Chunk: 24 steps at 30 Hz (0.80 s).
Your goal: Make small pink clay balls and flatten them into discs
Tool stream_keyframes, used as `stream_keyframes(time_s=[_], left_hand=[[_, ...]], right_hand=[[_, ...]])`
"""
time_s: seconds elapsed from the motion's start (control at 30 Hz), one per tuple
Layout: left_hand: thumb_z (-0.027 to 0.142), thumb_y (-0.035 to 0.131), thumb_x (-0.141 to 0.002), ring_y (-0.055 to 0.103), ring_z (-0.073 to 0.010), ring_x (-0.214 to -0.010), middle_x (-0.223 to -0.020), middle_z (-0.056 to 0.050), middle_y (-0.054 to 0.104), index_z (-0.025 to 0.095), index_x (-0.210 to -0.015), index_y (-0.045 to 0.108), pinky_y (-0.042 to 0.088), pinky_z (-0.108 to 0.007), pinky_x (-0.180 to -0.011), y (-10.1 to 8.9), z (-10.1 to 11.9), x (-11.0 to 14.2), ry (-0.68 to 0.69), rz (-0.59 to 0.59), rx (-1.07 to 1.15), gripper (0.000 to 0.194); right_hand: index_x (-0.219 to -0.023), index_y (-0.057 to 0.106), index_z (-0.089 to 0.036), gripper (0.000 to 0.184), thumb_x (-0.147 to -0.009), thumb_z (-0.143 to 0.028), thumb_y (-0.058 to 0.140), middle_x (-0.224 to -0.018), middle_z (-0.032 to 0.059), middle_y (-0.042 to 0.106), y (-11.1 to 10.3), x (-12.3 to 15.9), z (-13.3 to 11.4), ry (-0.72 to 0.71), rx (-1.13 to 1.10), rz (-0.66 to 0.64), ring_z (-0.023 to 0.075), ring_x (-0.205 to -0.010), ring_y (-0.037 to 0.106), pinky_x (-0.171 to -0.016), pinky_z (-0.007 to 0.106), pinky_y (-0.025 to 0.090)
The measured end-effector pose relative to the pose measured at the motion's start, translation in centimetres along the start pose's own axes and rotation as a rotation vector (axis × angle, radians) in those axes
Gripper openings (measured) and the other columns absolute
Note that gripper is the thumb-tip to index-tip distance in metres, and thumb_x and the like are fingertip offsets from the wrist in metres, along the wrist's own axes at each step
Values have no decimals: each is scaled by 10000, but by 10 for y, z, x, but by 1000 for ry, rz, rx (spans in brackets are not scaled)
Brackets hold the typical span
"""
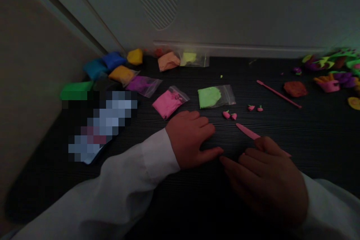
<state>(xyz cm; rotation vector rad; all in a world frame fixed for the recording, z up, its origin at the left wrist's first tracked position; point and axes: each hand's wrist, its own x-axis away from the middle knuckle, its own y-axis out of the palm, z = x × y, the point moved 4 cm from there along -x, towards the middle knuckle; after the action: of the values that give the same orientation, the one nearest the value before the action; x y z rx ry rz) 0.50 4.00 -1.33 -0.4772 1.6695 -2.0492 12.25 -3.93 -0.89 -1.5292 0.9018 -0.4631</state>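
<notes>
My left hand (191,140) hovers palm down over the dark ribbed table, its fingers loosely bent and its thumb stretched out to the right. At the thumb's tip, my right hand (267,180) meets it with the index fingertip. The other fingers of the right hand are curled, and its thumb side is in shadow; anything pinched there is too small or hidden. Partly under the right hand lies a pink clay knife (247,131). Just beyond are small pink clay fruits with green tops (226,114) and a second pair (251,108).
Bags of pink clay (167,104), light green clay (208,97) and purple clay (140,84) lie beyond my left hand. A phone with a blurred screen (104,127) is at left. A pink stick tool (278,93), a reddish-brown lump (295,89) and clay figures (327,82) lie at right.
</notes>
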Motion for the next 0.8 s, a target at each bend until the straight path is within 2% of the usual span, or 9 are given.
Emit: stream_keyframes(time_s=[0.23, 0.8], left_hand=[[527, 348, -743, 429, -179, -620, -677, -49, 518, 168, -659, 513, 294, -325, -550, -1, 0, 1, -1, 5, 0, 405], [533, 342, -742, 424, -176, -612, -678, -54, 520, 163, -678, 521, 294, -324, -547, -1, 1, 0, 10, 14, -13, 417]], right_hand=[[-954, 563, -163, 215, -785, -227, 447, -576, -19, 523, -2, -1, -1, -5, -10, 12, 123, -547, 436, -584, 323, 285], [-915, 580, -184, 194, -776, -236, 455, -562, -25, 518, -4, -2, -2, -4, 3, 14, 122, -534, 422, -623, 352, 276]])
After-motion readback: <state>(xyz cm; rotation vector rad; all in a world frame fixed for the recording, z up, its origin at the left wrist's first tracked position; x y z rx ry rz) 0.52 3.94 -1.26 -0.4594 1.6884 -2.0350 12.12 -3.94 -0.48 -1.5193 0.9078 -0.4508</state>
